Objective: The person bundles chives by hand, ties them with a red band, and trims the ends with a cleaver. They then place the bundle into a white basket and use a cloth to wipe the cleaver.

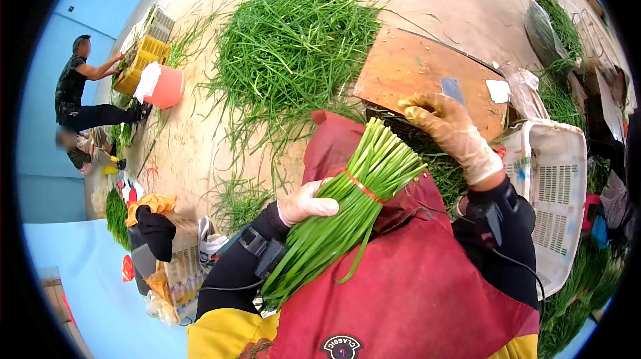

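Note:
A bundle of green chives [327,235] lies slanted across my lap, cut stem ends pointing up and right. A red band [362,187] goes round it near the stem ends. My left hand [308,204], in a pale glove, is closed around the bundle's left side just below the band. To the right of the stem ends, my right hand [455,133] is raised near the edge of a wooden board [414,68]. Its glove is stained yellowish at the fingers, which are loosely bent and apart, with nothing visible in them. A red apron [400,279] covers my lap.
A large heap of loose chives [294,52] lies on the floor ahead. On my right stands a white plastic crate [551,205]. A cluttered crate [183,272] is at my left. Farther left, two people [80,85] are near yellow crates [143,58] and a pink bucket [165,88].

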Demonstrator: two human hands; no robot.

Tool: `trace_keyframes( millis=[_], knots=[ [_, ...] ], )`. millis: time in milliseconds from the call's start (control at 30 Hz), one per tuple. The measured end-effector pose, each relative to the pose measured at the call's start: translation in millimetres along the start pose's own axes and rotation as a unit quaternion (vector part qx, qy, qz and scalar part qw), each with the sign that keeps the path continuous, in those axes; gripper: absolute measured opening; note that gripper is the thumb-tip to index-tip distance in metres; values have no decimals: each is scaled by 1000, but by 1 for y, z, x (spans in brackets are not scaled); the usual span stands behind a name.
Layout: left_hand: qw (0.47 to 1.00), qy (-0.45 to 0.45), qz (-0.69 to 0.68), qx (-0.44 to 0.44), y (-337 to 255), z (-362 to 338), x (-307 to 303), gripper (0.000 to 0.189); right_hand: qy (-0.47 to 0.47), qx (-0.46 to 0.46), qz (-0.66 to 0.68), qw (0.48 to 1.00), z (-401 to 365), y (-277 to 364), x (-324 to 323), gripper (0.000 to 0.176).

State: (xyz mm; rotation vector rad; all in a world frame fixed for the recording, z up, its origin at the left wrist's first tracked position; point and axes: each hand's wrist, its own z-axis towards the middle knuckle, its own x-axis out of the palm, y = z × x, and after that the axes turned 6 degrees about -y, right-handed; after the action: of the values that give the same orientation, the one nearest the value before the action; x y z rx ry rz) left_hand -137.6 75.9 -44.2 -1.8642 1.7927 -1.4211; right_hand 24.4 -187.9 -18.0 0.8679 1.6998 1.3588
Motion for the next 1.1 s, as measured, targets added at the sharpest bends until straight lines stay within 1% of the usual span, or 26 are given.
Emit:
trace_keyframes(
  millis=[67,100,133,167,200,233,267,300,367,400,433,467,500,567,600,633,700,733,800,833,900,933,967,1000,1067,1100],
  knots=[
    [1000,2,-9,-5,1,1,-5,84,10,-47,-51,998,-17,23,-3,22],
    [1000,1,-10,-4,2,1,-6,84,39,-166,-104,980,-21,28,1,19],
    [1000,-1,-18,-8,3,2,-8,84,108,-314,-126,935,-21,36,12,22],
    [1000,-3,-25,-13,4,2,-9,83,172,-453,-142,863,-20,41,21,24],
    [1000,-4,-25,-18,5,0,-9,83,194,-425,-173,867,-18,24,25,29],
    [1000,-15,-18,-19,5,-1,-9,82,59,-381,-163,908,-10,-9,18,26],
    [1000,-27,-12,-10,3,0,-10,81,61,-196,-363,909,0,-14,-14,26],
    [999,-30,-14,-7,4,-2,-12,81,60,3,-535,842,7,-16,-40,27],
    [998,-55,26,3,10,-6,-20,78,10,14,-469,883,-6,-7,-55,25],
    [999,-49,21,9,14,-4,-25,75,-38,-30,-405,913,-12,-2,-53,19],
    [999,-45,16,-6,17,-4,-29,70,-37,-26,-404,914,-16,6,-46,19],
    [998,-49,33,4,15,-3,-29,68,-46,-137,-324,935,-16,19,-35,17],
    [997,-54,50,13,13,-2,-27,66,-53,-247,-238,938,-15,30,-24,15],
    [998,-49,49,8,12,-2,-27,65,40,-294,-279,914,-15,40,-4,10],
    [998,-45,47,2,12,-3,-27,63,55,-322,-296,898,-13,36,6,11],
    [998,-46,45,0,13,-4,-28,63,80,-319,-341,881,-14,38,15,16],
    [999,-34,-12,-24,13,-4,-31,64,137,-278,-444,841,-6,33,29,9],
    [999,-34,-12,-24,13,-4,-30,64,137,-278,-444,841,-3,34,35,9],
    [998,-63,-7,-30,12,-3,-25,66,165,-138,-439,872,2,35,43,7],
    [998,-62,-8,-30,10,-3,-21,66,165,-137,-440,872,4,35,43,7],
    [998,-58,-9,-27,5,-3,-16,63,205,-199,-494,821,9,33,42,10],
    [998,-57,-11,-28,6,-4,-18,63,162,-217,-507,819,14,21,36,14],
    [997,-61,15,-34,10,-5,-24,64,94,-237,-478,841,20,4,25,17],
    [996,-67,41,-38,12,-7,-27,65,84,-145,-537,827,31,2,12,23],
    [996,-68,31,-40,9,-10,-27,65,52,-73,-587,805,35,-23,-25,27],
    [996,-69,23,-44,8,-11,-27,65,42,-17,-584,810,26,-13,-30,22]
  ],
)
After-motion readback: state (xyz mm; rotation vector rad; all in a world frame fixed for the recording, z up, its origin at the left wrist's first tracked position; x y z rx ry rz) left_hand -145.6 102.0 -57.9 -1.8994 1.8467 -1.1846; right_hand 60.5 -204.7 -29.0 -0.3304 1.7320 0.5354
